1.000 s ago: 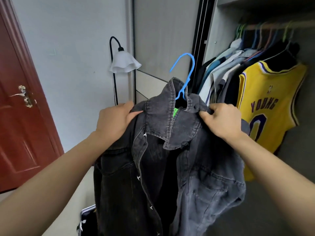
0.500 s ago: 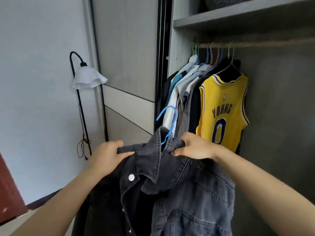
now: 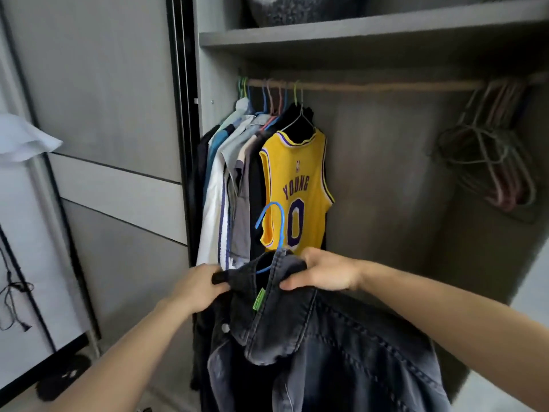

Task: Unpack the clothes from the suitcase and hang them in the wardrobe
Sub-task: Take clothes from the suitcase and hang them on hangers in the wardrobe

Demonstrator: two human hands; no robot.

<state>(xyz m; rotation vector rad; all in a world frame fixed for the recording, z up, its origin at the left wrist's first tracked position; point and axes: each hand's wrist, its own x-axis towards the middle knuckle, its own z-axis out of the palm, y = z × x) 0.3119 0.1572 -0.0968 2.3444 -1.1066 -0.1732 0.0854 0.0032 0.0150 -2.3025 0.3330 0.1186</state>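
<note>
Both hands hold a dark grey denim jacket [image 3: 326, 346] in front of the open wardrobe [image 3: 386, 173]; the left hand [image 3: 199, 288] grips the collar at its left side, fingers curled round the cloth; the right hand [image 3: 325, 273] pinches the collar at its right side; a blue hanger [image 3: 274, 230] sits inside the jacket, its hook standing up between the hands, well below the rail [image 3: 371, 84]; on the rail hang shirts and a yellow jersey [image 3: 297, 188] at the left, a bunch of bare hangers [image 3: 490, 156] at the right
</note>
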